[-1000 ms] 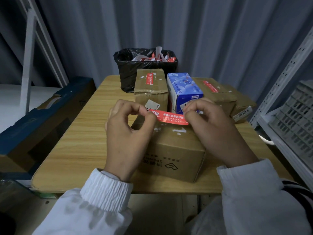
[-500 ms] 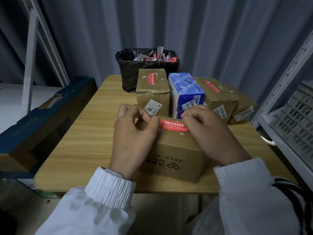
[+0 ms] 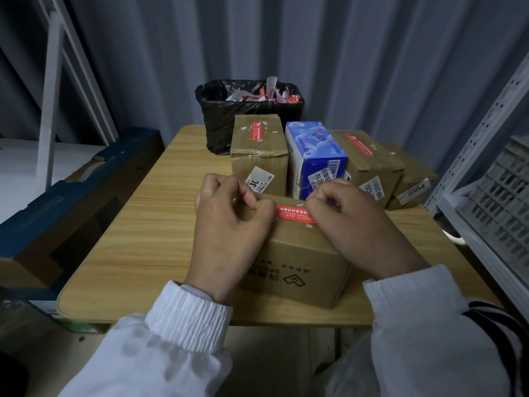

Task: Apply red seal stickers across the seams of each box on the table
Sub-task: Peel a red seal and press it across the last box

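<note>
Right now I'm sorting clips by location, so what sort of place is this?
Probably a small packing or stock room: labelled cardboard boxes on a wooden table, a red seal sticker pinched over one, and slotted metal shelving alongside.

Wood-grain table (image 3: pixel 137 224) carried a black-bagged bin (image 3: pixel 217 130) at the far edge. In front, a row L to R: left cardboard box (image 3: pixel 257 159), blue box (image 3: pixel 315 150), mid cardboard box (image 3: pixel 375 164), small carton (image 3: pixel 415 181) w/ "4004" label. Big cardboard box (image 3: pixel 300 262) sat nearest the front edge.
</note>
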